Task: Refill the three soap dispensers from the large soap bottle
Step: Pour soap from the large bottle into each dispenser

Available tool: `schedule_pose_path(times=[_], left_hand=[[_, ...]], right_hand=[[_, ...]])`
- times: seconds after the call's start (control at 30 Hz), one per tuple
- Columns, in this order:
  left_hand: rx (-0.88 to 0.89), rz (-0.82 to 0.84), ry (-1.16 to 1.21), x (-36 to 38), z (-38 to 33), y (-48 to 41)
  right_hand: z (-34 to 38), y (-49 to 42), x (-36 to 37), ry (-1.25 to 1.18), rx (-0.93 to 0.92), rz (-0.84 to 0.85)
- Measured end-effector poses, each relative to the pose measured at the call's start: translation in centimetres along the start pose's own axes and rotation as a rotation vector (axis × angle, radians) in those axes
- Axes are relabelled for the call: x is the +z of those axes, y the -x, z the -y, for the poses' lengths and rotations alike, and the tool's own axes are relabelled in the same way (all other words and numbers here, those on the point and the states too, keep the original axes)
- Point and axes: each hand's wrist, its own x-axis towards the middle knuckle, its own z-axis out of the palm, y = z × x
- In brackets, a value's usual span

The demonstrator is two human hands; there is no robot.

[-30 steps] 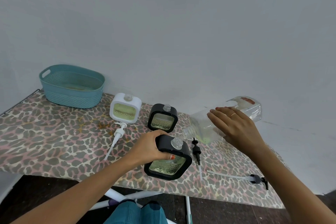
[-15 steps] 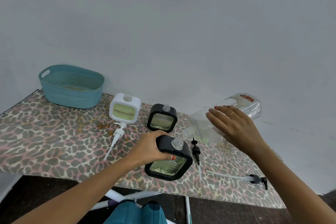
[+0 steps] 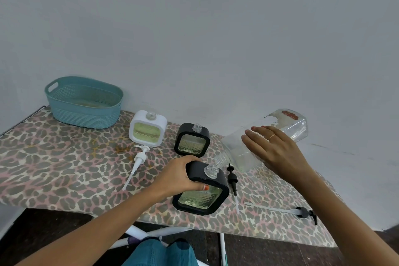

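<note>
My left hand (image 3: 177,176) grips the top of a black square dispenser (image 3: 203,194) near the table's front edge, its clear neck uncapped. My right hand (image 3: 274,151) holds the large clear soap bottle (image 3: 289,123), tipped down to the left, its threaded mouth just above the dispenser's neck. The bottle looks almost empty. A second black dispenser (image 3: 192,140) and a white dispenser (image 3: 148,128) stand uncapped behind, both showing yellowish soap.
A teal basket (image 3: 83,101) sits at the back left of the leopard-print table (image 3: 54,166). A white pump (image 3: 138,162) lies left of my hand. Two black pumps (image 3: 232,179) (image 3: 302,211) lie to the right.
The bottle's mouth has dropped closer to the held dispenser's neck. The green soap seen in the bottle earlier is no longer visible.
</note>
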Motion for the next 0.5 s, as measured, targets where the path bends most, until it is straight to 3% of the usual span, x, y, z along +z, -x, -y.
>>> schedule_pose_path(times=[0.5], left_hand=[[-0.003,0.006,-0.011,0.29,0.24,-0.11]], right_hand=[[0.15,-0.17,-0.18,0.002,-0.022,-0.010]])
